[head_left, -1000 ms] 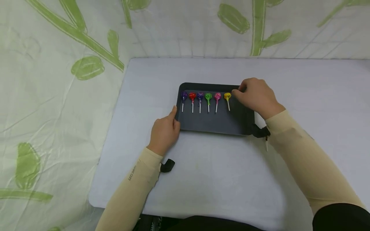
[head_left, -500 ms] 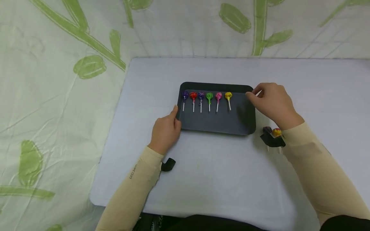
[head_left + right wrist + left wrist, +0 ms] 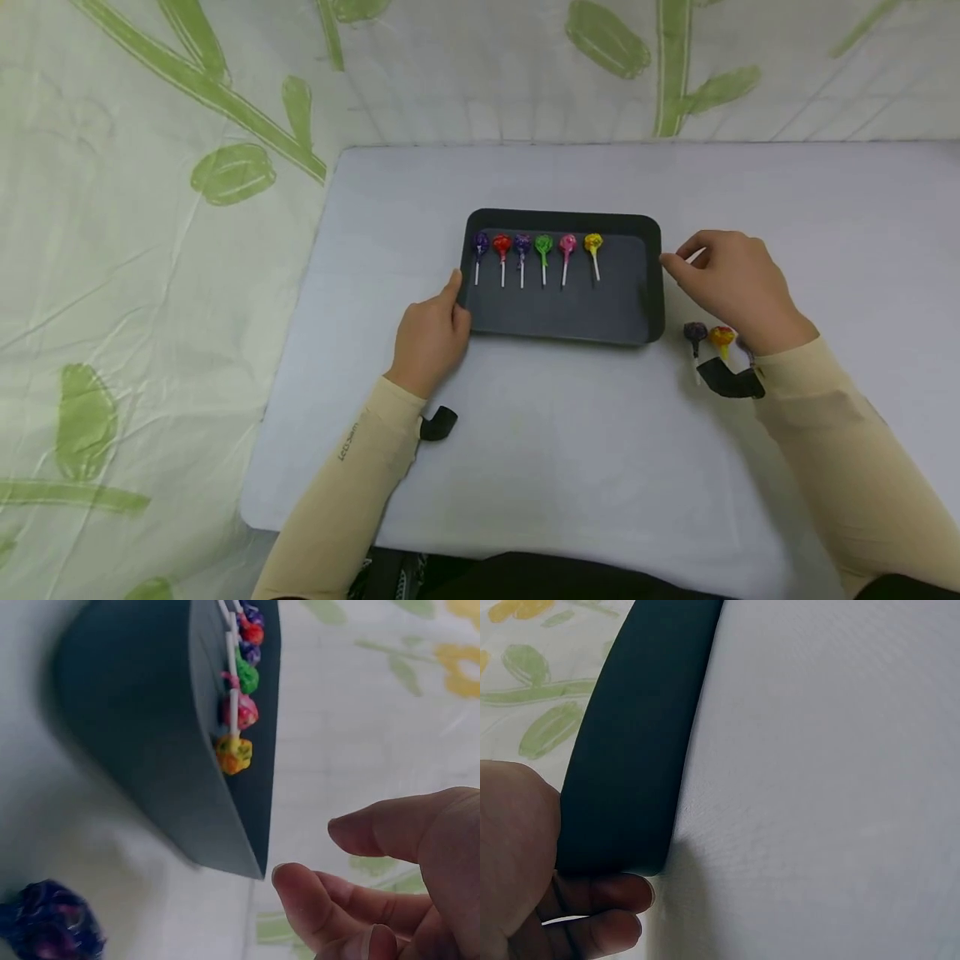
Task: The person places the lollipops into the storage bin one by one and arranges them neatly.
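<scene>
A dark rectangular tray point(image 3: 555, 327) lies on the white table with several wrapped lollipops in a row along its far side: purple, red, purple, green, pink and yellow point(image 3: 593, 242). My left hand point(image 3: 429, 337) holds the tray's near left corner, index finger along the side; the left wrist view shows fingers point(image 3: 604, 930) bent at that corner. Just off the tray's right side, my right hand point(image 3: 735, 279) hovers with thumb and index finger apart, holding nothing. Below it on the table lie a dark lollipop point(image 3: 695, 332), a yellow-red lollipop point(image 3: 722, 337) and another, mostly hidden by the wrist.
The white table point(image 3: 555, 450) spreads around the tray, its back edge against a curtain-like sheet point(image 3: 480, 75) with green leaf prints. Black camera mounts point(image 3: 438, 423) stick out from both sleeves. A purple lollipop point(image 3: 56, 922) shows close up beneath the right wrist.
My right hand has moved right and nearer, from beside the yellow lollipop to off the tray, uncovering lollipops on the table. The left hand stays at the tray's corner.
</scene>
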Tool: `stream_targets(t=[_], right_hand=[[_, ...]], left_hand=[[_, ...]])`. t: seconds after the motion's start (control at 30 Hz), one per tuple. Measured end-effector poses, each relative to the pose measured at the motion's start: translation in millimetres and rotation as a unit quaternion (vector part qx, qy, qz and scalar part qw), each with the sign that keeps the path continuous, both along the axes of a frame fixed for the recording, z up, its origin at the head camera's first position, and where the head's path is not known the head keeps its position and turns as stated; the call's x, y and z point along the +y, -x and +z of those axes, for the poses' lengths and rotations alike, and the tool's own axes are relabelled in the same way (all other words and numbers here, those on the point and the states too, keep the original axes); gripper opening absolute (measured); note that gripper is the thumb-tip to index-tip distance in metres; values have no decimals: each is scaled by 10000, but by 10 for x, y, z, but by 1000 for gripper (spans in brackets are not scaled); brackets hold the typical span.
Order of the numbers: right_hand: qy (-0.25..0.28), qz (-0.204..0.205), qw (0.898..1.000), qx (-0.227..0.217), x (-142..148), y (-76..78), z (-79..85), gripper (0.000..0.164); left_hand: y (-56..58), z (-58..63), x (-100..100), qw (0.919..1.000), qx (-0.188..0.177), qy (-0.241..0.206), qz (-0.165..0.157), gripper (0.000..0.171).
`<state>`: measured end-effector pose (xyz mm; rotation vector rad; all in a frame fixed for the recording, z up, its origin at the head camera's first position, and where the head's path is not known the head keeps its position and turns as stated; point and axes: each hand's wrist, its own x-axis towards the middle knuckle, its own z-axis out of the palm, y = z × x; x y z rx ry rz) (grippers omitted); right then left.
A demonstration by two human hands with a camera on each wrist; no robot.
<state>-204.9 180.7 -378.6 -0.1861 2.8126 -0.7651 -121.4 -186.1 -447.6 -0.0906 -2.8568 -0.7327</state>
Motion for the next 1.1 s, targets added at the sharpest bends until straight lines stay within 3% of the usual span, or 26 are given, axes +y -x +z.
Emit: stream_targets(t=[0.57, 1.1], right_hand=[[47, -204, 9997, -145, 302, -151, -146, 49], [-179, -461, 9987, -99, 681, -454, -304, 52]], left_hand=[[18, -3, 15, 10000, 30, 79, -8, 55], [6, -19, 11, 9999, 78, 94, 7, 55]])
